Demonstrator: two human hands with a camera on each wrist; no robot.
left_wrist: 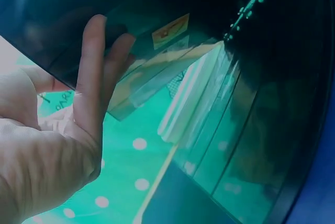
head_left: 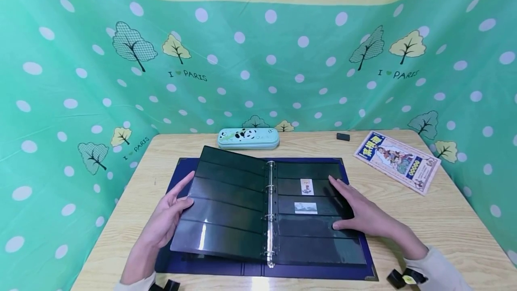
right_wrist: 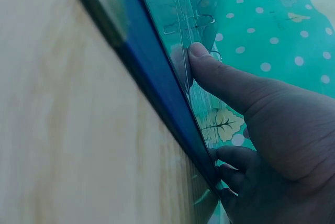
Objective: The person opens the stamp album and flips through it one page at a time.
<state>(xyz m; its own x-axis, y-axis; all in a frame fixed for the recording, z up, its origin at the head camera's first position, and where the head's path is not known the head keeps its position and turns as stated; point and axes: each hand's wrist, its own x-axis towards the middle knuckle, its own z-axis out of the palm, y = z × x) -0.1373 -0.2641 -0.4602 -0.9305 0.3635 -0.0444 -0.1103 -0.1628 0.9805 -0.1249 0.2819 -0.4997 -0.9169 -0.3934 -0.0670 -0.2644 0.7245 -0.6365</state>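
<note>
A stamp album with a dark blue cover [head_left: 252, 270] lies spread on the table. Its left black pocket page [head_left: 226, 196] tilts up off the cover, and my left hand [head_left: 161, 219] pinches that page's outer edge, thumb on one face and fingers on the other. On the right page [head_left: 313, 248] two small stamps show: an upright one [head_left: 307, 187] and a wide grey one [head_left: 305, 208]. My right hand [head_left: 369, 212] rests spread along this page's outer edge, thumb [right_wrist: 220, 75] on its surface. Metal rings [head_left: 270, 217] join the pages at the spine.
A mint panda pencil case [head_left: 248, 138] stands behind the album. At the back right are a small black block [head_left: 343, 137] and an illustrated booklet [head_left: 397, 160]. A green dotted cloth [head_left: 258, 71] hangs behind and beside the wooden table [head_left: 428, 232].
</note>
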